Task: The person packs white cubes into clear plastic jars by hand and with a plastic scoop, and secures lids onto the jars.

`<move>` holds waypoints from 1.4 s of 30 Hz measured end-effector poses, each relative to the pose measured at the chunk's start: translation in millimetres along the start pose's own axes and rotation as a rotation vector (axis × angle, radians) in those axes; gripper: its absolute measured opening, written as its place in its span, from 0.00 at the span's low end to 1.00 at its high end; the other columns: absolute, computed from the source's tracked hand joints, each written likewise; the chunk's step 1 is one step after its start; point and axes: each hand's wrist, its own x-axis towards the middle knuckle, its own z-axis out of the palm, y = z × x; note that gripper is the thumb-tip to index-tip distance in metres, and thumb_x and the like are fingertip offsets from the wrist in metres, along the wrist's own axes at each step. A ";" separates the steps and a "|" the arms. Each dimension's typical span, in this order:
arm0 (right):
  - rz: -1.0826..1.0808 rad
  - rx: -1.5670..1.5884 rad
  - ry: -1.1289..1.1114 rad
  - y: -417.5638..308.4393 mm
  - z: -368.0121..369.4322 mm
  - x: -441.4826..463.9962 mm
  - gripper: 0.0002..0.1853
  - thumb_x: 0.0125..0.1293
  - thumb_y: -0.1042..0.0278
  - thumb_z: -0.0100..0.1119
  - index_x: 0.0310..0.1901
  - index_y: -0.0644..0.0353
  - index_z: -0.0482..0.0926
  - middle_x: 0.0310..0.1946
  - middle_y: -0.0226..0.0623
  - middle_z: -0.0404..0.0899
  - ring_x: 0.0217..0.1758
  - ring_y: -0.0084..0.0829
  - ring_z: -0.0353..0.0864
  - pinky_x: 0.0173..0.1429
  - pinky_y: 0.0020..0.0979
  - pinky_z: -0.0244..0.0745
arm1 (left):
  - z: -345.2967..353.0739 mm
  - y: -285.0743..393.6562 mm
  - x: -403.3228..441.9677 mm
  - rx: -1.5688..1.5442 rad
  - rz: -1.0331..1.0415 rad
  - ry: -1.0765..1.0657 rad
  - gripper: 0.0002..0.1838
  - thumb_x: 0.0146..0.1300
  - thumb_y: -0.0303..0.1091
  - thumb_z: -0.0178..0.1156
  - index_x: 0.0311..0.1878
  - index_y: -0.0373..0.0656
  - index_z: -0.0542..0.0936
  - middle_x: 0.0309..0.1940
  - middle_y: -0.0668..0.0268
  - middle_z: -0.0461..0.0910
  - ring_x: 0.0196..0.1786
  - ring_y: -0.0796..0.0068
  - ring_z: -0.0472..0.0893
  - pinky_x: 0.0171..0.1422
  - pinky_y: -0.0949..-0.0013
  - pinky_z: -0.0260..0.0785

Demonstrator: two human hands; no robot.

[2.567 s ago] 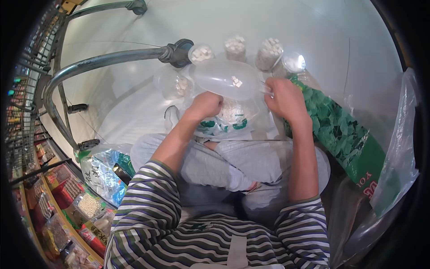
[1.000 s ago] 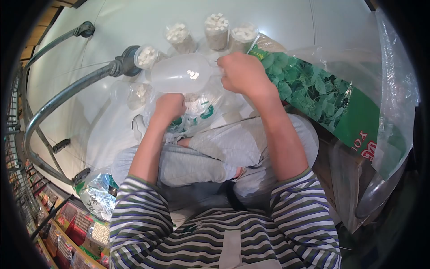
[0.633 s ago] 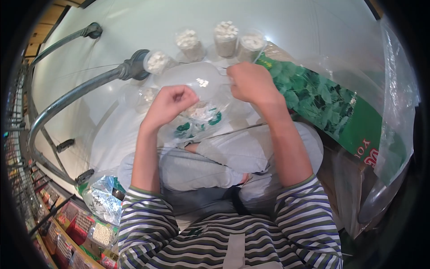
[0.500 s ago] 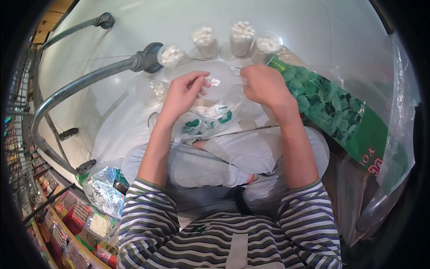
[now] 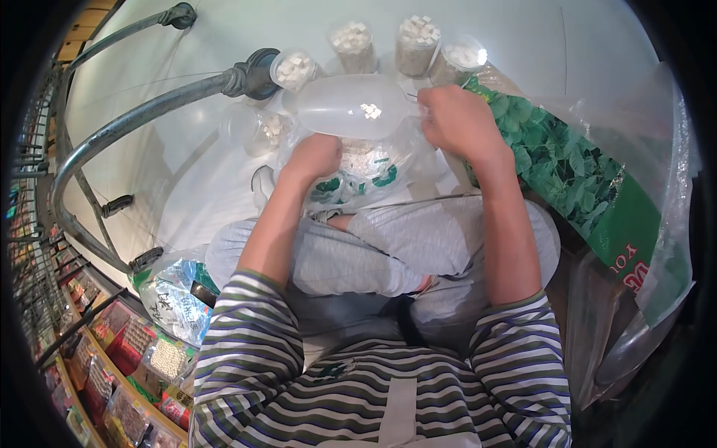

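My right hand is closed around the handle end of a translucent plastic scoop. A few small white cubes lie in the scoop. Just below it, my left hand is curled at the edge of a clear plastic bag with green print and pale pieces inside; its fingertips are hidden, so what they grip does not show. Behind the scoop stand several clear plastic cups, such as this cup, topped with white cubes. Another clear cup with white cubes lies tilted to the left.
A metal cart frame with casters curves in from the left. On the right lies a large green leaf-printed bag. A printed plastic package is by my left knee, beside shelves of packaged goods.
My left hand has moved down from over the scoop to the bag's edge, its fingers now curled. More white cubes show in the scoop. My right hand stays at the scoop's handle.
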 end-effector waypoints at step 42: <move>0.084 -0.066 -0.041 2.9 12.2 7.8 0.09 0.45 0.67 0.72 0.31 0.55 0.88 0.34 0.40 0.88 0.40 0.39 0.89 0.41 0.39 0.83 | -65.9 68.0 -50.3 -0.381 0.281 0.274 0.01 0.60 0.22 0.64 0.33 0.34 0.82 0.22 0.65 0.76 0.26 0.79 0.73 0.30 0.71 0.62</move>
